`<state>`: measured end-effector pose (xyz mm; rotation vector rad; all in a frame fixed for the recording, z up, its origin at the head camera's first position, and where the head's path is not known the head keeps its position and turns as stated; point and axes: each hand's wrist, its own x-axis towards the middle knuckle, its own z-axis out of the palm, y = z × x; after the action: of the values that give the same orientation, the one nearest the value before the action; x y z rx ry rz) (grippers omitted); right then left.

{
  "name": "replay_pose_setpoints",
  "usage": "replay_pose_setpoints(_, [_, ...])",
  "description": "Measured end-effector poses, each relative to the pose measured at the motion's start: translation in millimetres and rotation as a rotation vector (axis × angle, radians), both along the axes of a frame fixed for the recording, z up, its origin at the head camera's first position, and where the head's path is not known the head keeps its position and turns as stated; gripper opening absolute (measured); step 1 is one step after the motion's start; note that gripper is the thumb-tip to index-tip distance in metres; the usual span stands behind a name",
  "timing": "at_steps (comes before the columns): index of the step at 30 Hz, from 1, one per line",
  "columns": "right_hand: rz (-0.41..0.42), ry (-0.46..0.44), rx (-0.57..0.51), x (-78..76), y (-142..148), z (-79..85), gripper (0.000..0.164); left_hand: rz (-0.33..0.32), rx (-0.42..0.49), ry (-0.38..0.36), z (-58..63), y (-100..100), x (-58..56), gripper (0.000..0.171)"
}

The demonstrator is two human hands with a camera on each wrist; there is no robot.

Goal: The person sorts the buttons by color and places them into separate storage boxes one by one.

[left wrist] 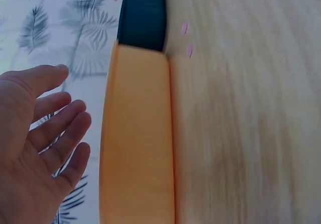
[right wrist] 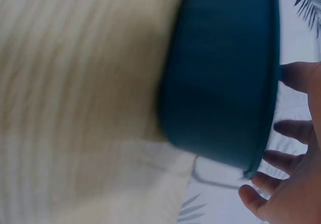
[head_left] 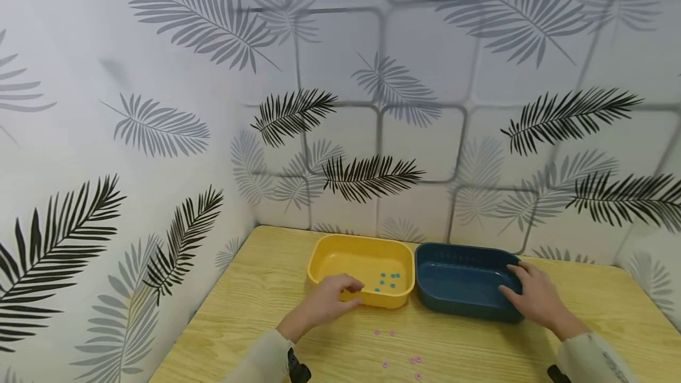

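Observation:
A yellow tray [head_left: 343, 259] stands near the back of the table, with several small blue rings [head_left: 382, 282] lying in its right half. My left hand [head_left: 330, 299] hovers by its near left rim, fingers loosely bent; the left wrist view shows nothing in the palm. Close to the right of the yellow tray is a dark blue tray [head_left: 463, 285], and I see nothing inside it. My right hand [head_left: 536, 294] is at that tray's right end with fingers spread. In the right wrist view its fingers [right wrist: 293, 131] lie along the rim; whether they touch it, I cannot tell.
Several tiny pink rings [head_left: 385, 364] lie scattered on the light wooden table [head_left: 239, 300] in front of the trays. A leaf-patterned wall [head_left: 340, 135] rises right behind the table, and another wall [head_left: 133, 194] runs along its left side.

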<state>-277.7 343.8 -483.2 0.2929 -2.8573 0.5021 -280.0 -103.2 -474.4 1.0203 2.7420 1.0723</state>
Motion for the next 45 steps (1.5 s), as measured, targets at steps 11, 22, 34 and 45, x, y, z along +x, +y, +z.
replay_pose_setpoints(11, [-0.011, -0.193, -0.117, 0.6, 18, -20.7, 0.091, -0.148, -0.211, -0.061, -26.3, 26, -0.5, 0.025])
replay_pose_setpoints(22, [-0.018, -0.296, -0.235, 2.2, 19, -20.3, 0.102, -0.185, -0.305, -0.068, -36.8, 39, -12.2, 0.023])
replay_pose_setpoints(34, [-0.007, -0.307, -0.263, 4.1, 19, -19.4, 0.102, -0.231, -0.324, 0.03, -41.9, 46, -16.1, 0.009])
replay_pose_setpoints(45, [0.005, -0.327, -0.279, 3.7, 22, -20.7, 0.102, -0.199, -0.319, 0.007, -44.0, 48, -16.7, 0.004])
